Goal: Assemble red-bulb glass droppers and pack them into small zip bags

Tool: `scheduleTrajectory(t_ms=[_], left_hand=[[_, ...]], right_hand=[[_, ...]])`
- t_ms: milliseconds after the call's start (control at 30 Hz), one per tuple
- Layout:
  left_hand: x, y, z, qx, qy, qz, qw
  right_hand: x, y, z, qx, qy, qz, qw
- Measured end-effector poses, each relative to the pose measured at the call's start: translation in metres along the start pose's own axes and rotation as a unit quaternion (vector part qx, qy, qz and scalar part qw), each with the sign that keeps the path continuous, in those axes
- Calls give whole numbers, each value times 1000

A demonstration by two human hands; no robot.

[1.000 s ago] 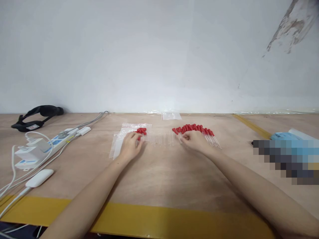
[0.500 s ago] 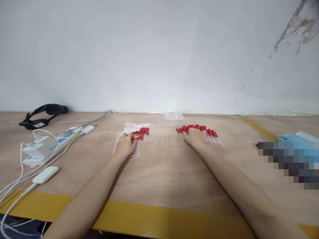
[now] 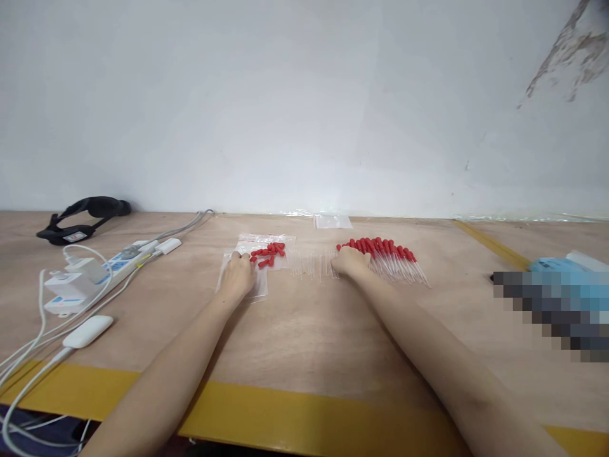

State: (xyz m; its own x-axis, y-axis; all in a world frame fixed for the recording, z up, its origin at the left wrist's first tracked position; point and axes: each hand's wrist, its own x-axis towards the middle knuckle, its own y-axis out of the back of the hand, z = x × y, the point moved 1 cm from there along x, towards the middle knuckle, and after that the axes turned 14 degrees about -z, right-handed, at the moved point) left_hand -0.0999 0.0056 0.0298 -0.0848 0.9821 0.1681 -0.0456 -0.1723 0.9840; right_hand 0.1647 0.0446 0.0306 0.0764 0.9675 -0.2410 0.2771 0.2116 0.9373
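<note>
My left hand (image 3: pixel 238 276) rests on a stack of clear zip bags (image 3: pixel 259 289). Its fingertips pinch a bulb at the near edge of a small pile of red rubber bulbs (image 3: pixel 269 252). My right hand (image 3: pixel 349 261) lies knuckles up with curled fingers. It sits between a row of bare glass tubes (image 3: pixel 311 264) and a fan of assembled droppers with red bulbs (image 3: pixel 390 257), touching the left end of the fan. Its fingertips are hidden, so whatever they hold is out of sight.
A power strip with chargers and white cables (image 3: pixel 78 279) lies at the left, with a black strap (image 3: pixel 83 212) behind it. One more small clear bag (image 3: pixel 332 221) lies by the wall. A blue object (image 3: pixel 556 266) sits at the right. Yellow tape (image 3: pixel 295 416) marks the near table edge.
My left hand drew back left from the tubes to the bulb pile. My right hand went up to the dropper fan, then slid left toward the bare tubes.
</note>
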Motion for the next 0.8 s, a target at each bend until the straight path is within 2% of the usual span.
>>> scheduleTrajectory(t_ms=[100,200,300,400,500,633,800], left_hand=[[-6,3,10,-37,-47,33,998],[-21,2,30,-133,-138,56,980],[-43,-3,57,-212,-231,13,949],[-61,-9,77,-274,-281,-56,918],[-67,-15,86,-315,-288,-92,900],[-64,-18,89,-349,-276,-100,890],[-64,-17,93,-360,-290,-105,880]], right_hand=[[1,3,0,6,-4,-13,1000],[-1,4,-2,11,0,-15,1000],[-8,4,-3,16,21,-4,1000],[-21,3,5,18,58,25,998],[-41,0,21,45,160,79,983],[-69,-13,45,110,325,100,934],[-92,-30,54,93,377,137,911]])
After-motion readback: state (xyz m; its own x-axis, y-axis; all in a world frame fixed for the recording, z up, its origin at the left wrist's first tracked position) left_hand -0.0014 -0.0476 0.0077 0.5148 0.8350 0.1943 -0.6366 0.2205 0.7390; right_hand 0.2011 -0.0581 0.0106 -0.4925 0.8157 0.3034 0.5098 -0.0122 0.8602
